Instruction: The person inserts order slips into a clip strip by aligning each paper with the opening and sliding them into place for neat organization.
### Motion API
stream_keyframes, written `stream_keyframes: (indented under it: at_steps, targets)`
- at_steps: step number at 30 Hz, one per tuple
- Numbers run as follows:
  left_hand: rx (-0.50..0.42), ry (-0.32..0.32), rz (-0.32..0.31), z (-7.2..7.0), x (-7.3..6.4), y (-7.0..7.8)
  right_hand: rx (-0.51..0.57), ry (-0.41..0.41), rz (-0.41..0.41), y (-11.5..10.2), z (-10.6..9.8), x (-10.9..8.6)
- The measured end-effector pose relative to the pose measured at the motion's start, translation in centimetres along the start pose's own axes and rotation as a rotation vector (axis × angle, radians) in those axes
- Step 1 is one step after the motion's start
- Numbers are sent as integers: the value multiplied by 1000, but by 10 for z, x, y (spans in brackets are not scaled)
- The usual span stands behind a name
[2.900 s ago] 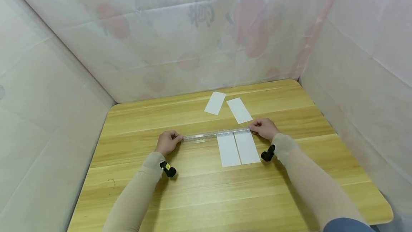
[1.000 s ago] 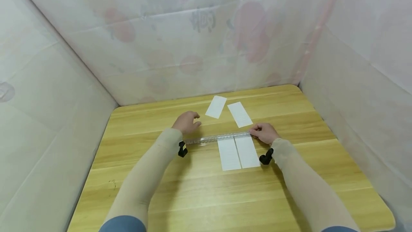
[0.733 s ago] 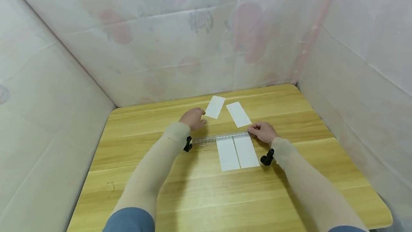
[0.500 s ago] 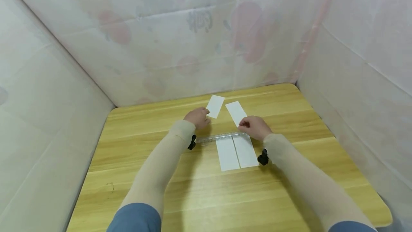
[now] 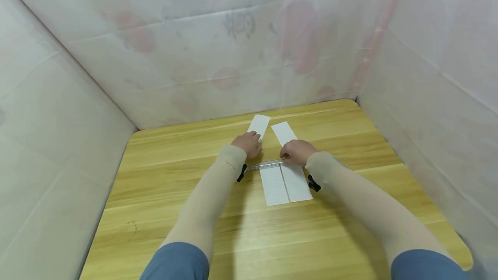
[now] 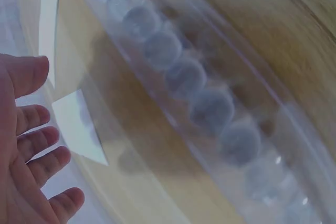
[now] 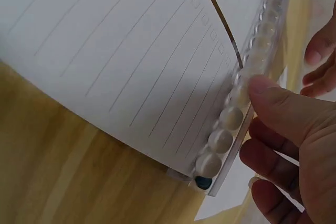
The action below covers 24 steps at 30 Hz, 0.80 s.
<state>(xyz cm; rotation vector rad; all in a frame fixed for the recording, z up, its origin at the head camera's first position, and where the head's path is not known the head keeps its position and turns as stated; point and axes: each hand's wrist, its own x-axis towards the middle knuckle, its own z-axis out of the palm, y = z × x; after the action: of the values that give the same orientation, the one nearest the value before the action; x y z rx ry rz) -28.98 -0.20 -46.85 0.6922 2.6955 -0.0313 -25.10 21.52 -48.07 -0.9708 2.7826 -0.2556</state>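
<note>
Paper seems about half arranged, judging by how the 4 sheets lie. Just below the centre of the head view, the left paired sheet (image 5: pixel 274 187) and the right paired sheet (image 5: pixel 297 185) lie side by side, a narrow slit of table (image 5: pixel 163 176) between them. Their upper ends meet the clear plastic strip (image 5: pixel 270 164), which crosses the middle of the frame and carries a row of round shapes; whether they are fastened to it or only lie against it, I cannot tell.

What looks left undone is above: the left loose sheet (image 5: pixel 259 123) and the right loose sheet (image 5: pixel 284 133) lie apart near the back of the table, tilted different ways and not lined up with the strip.

The left hand (image 5: pixel 249 144) has a wide, empty grip, its fingers spread over the lower end of the left loose sheet; contact is unclear. The right hand (image 5: pixel 298 152) covers the strip's right part and the near end of the right loose sheet. Its grip is narrow, thumb at the strip and fingers bent beside it, but I cannot tell whether it pinches.
</note>
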Motion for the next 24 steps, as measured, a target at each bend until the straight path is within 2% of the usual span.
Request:
stream_keyframes:
  at_steps: [3,8,14,21,24]
  targets:
    - [-20,-18,-5,7,0,0,-41,-39,-39,-4,0,7]
    - [-76,-50,-2,18,-3,-3,-87,-74,-48,-10,3,14]
    - [-99,-71,-17,28,-3,-13,-98,-106,-56,-18,0,23]
    - [-108,-46,-28,27,-8,-27,-148,-143,-75,-26,-11,34]
    - [-106,-56,-17,23,-19,-34,-157,-148,-86,-27,-13,38]
